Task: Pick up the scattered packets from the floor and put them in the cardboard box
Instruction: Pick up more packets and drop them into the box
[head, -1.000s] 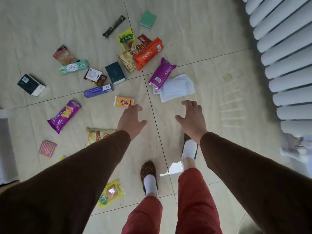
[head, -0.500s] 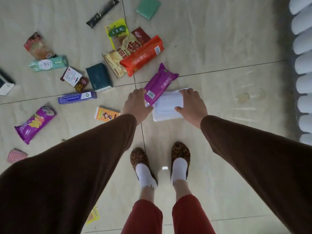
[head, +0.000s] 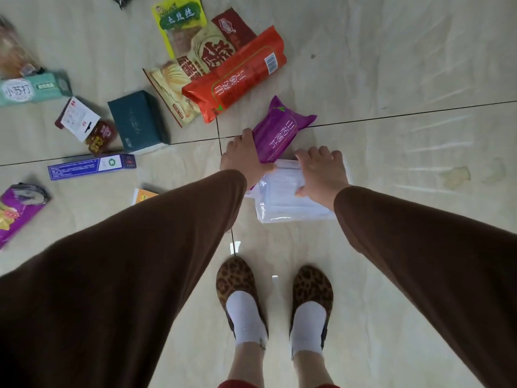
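No cardboard box shows in this view, so every packet in sight lies on the tiled floor (head: 391, 65) or is in a hand. The left hand (head: 243, 159) has its grip closed around the lower end of a purple packet (head: 279, 128), thumb across the front and fingers behind it. The right hand (head: 321, 169) grips the top edge of a white packet (head: 282, 203), fingers curled over its far side and thumb pressed on its face; the purple packet overlaps the white one's upper left corner. Whether either packet has left the floor cannot be told. Beyond the hands sits a heap of four overlapping packets: one orange-red packet (head: 237, 77) on top, one beige chip bag (head: 179, 88) under it, one yellow-green packet (head: 179, 23) and one dark red packet (head: 232, 26) behind. To the left lie one dark teal box (head: 137, 121), one blue toothpaste box (head: 92, 166), one small white-and-brown packet (head: 84, 124), one pale green soda-cracker packet (head: 33, 89), one second purple bag (head: 19, 211) at the frame's edge, and one small orange box (head: 144, 195) partly hidden by the left sleeve (head: 126, 261). Two leopard-print slippers (head: 237, 278) stand near the bottom.
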The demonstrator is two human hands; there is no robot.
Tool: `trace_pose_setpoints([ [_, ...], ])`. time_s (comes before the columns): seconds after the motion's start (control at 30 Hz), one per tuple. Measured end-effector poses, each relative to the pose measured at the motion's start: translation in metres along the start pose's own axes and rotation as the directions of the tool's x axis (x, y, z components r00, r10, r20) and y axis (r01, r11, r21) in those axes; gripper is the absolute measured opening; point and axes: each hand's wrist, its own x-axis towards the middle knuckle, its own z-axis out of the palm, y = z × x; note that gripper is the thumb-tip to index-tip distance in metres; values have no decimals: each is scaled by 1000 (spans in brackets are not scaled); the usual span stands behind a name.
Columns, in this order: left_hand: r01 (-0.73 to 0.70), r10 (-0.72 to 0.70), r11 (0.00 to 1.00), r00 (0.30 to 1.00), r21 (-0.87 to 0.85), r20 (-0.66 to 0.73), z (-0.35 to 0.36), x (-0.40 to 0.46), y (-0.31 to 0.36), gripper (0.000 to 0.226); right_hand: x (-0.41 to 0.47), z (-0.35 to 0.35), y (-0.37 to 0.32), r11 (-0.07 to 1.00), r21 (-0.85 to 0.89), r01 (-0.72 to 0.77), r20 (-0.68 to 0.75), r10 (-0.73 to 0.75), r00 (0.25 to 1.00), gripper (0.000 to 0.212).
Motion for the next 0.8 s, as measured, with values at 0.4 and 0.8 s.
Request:
trace_pose_setpoints([
  [0.4, 102, -129, 977, 982, -187, -135, -55, -79, -69, 86, -43, -40, 8, 920, 390, -40, 223, -52, 973, 36],
  [0.8, 391, -428, 849, 903, -354, -28, -35, -143, -154, 72, -36, -35, -40, 797, 587, -144, 215, 18, 977, 30],
])
